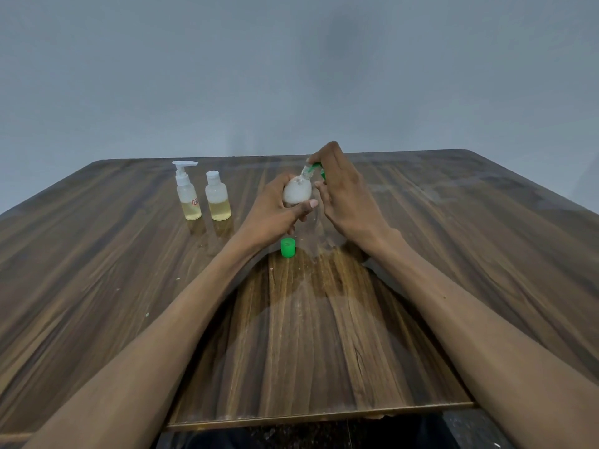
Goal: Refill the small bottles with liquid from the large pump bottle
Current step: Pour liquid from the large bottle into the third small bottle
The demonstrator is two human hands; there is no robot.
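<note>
- Left hand [278,202] wrapped around a small round frosted bottle [297,190], thumb across the front, held tilted above the desk [324,335] with the neck pointing up and to the right.
- Right hand [337,183] curled around something green at that neck [316,168], fingers bent over it; looks like a green nozzle or cap piece, but mostly hidden, so can't say exactly what.
- Can't see whether anything is flowing into the round bottle; contents look cloudy white, fill level hard to read.
- Loose green cap [287,247] standing on the desk just below the hands, so this bottle is probably open and mid-refill or about to be recapped.
- Further left: white pump bottle [187,196] and, just beside it, a flip-cap bottle [217,197], both upright, each roughly a third full of yellowish liquid.
- Neither of those two being touched right now.
- Guessing the task is partway: one bottle in hand, the flip-cap one capped and low, so likely waiting for a top-up.
- Left to do, judging from this: finish the round one, put the green cap back, deal with the other.
- Few pale specks or drips on the wood near the cap, nothing big.
</note>
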